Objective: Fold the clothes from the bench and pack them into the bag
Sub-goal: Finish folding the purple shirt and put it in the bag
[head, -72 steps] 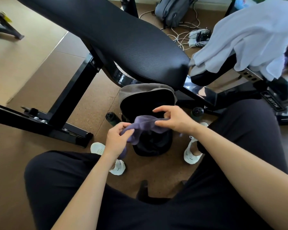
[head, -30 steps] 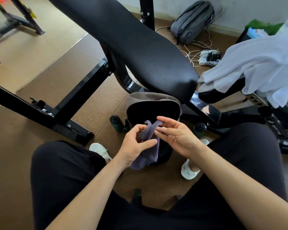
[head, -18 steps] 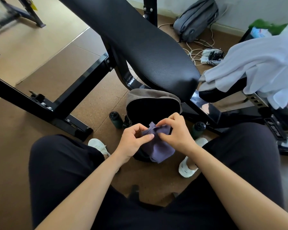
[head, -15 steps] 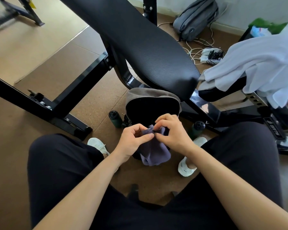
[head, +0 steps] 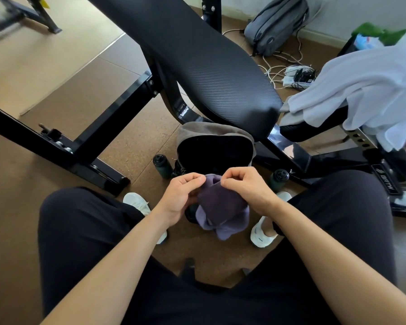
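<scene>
A small purple garment [head: 223, 207] is pinched at its top edge by the left hand [head: 180, 198] and the right hand [head: 246, 188], fingers curled. The open bag [head: 211, 132] is seen at twelve o'clock from the hands, beneath the worktop [head: 197, 55]; white clothes [head: 361, 90] are draped at two o'clock.

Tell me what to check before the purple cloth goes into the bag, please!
1. Grip: the left hand and right hand both pinch the top edge of the purple cloth. Ok.
2. Fold: loose ends hang unevenly below. Not ok.
3. Bag mouth: the bag gapes open on the floor. Ok.
4. Room inside the bag: too dark to see. Cannot tell.
5. Bench emptied: white clothes lie on the bench. Not ok.
</scene>
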